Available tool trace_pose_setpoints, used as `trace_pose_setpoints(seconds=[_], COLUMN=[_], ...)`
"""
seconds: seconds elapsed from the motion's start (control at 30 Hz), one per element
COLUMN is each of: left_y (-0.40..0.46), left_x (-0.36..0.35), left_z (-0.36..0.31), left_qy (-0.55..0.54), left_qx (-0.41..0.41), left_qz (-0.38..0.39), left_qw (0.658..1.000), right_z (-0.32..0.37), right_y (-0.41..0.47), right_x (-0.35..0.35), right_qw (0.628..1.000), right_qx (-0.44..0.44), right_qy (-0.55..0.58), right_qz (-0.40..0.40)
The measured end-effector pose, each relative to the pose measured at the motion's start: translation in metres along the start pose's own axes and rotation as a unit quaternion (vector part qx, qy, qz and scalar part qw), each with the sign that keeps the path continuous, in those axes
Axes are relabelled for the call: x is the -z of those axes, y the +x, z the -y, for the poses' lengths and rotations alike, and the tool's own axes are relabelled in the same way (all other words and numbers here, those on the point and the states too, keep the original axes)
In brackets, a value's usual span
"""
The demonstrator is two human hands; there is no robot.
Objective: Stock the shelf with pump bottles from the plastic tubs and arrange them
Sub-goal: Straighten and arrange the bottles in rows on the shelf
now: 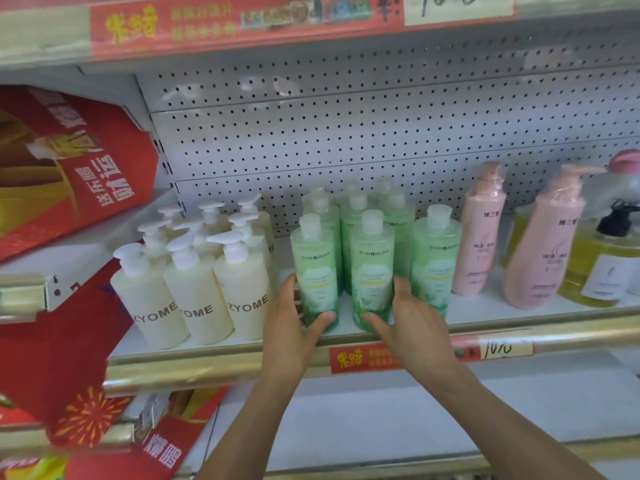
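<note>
Several green bottles stand in rows on the white shelf (pixel 467 311). My left hand (pixel 294 327) grips the base of the front left green bottle (pixel 315 271), thumb across its front. My right hand (pixel 408 323) grips the base of the front middle green bottle (pixel 372 268), thumb on its front and fingers round its right side. A third front green bottle (pixel 434 258) stands just right of my right hand. Both held bottles stand upright at the shelf's front edge.
Cream pump bottles (pixel 239 289) marked ZYOME crowd the shelf to the left. Pink pump bottles (pixel 479 233) and yellow bottles (pixel 595 268) stand to the right. Red gift bags (pixel 69 161) hang at the left. A gold rail (pixel 571 332) with a price tag runs along the shelf front.
</note>
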State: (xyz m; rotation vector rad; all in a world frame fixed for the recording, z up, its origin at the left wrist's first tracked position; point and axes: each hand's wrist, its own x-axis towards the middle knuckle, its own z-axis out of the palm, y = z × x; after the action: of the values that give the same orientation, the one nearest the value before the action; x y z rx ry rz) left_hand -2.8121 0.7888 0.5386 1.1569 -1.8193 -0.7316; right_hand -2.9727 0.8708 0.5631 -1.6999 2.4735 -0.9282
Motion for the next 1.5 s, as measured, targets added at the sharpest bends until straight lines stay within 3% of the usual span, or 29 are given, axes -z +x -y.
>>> trace_pose_setpoints(seconds=[0.63, 0.77, 0.87, 0.93, 1.07, 1.33, 1.5], left_y=[0.011, -0.004, 0.003, 0.009, 0.01, 0.013, 0.011], left_x=[-0.015, -0.022, -0.025, -0.026, -0.03, -0.031, -0.029], left_z=[0.0, -0.014, -0.015, -0.013, -0.013, -0.013, -0.013], left_qy=[0.008, -0.002, -0.017, -0.04, -0.05, -0.045, -0.052], left_qx=[-0.014, -0.012, 0.007, 0.022, 0.018, 0.014, -0.005], left_qz=[0.004, -0.006, -0.005, -0.001, 0.016, 0.011, 0.001], left_qw=[1.0, 1.0, 1.0, 0.999, 0.998, 0.999, 0.999], right_z=[0.01, -0.012, -0.048, -0.071, -0.079, -0.07, -0.068], right_y=[0.013, -0.014, -0.02, -0.014, 0.0, 0.02, 0.028], right_x=[-0.003, 0.014, 0.026, 0.025, 0.02, 0.004, -0.005], right_qw=[1.0, 0.981, 0.969, 0.973, 0.978, 0.983, 0.983], right_qx=[0.0, 0.116, 0.034, -0.024, -0.053, -0.015, -0.021], right_qy=[-0.003, 0.003, 0.108, 0.163, 0.202, 0.184, 0.182], right_qz=[0.026, -0.153, -0.221, -0.159, -0.017, 0.024, 0.004])
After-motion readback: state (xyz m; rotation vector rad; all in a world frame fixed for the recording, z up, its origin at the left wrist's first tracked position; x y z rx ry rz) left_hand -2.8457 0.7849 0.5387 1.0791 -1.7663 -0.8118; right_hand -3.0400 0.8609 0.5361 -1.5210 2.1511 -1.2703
